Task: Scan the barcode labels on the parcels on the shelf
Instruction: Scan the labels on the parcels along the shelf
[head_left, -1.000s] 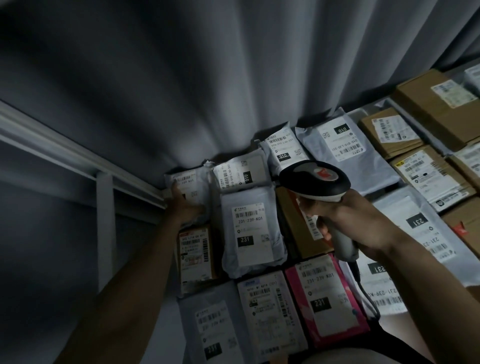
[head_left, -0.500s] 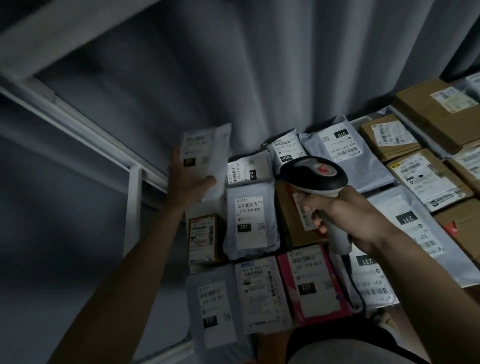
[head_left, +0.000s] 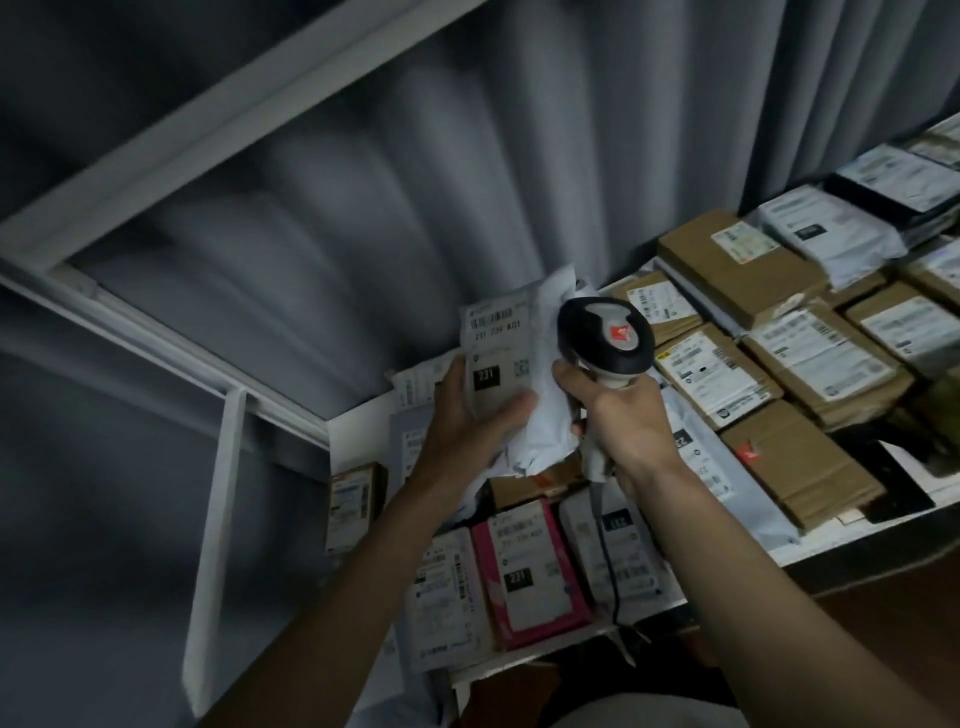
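My left hand (head_left: 470, 415) grips a white poly-bag parcel (head_left: 524, 374) and holds it up above the shelf, its label with a barcode and "231" facing me. Just to its right, my right hand (head_left: 621, 421) grips the handle of a black-and-grey barcode scanner (head_left: 605, 335); the scanner head sits beside the parcel's upper right edge. The scanner cable (head_left: 605, 561) hangs down past the shelf front. Beneath the hands lie more labelled parcels, among them a pink bag (head_left: 524, 571) and white bags (head_left: 447, 597).
The white shelf (head_left: 545, 657) carries several brown cardboard boxes (head_left: 800, 457) and bags (head_left: 831, 234) to the right. A grey curtain (head_left: 363, 208) hangs behind. White frame bars (head_left: 208, 519) stand at the left. A dark flat item (head_left: 898, 488) lies near the shelf's front right edge.
My left hand lifted the white parcel off the back-left of the shelf and carried it right and nearer, beside the scanner. The view swung right and shows more boxes.
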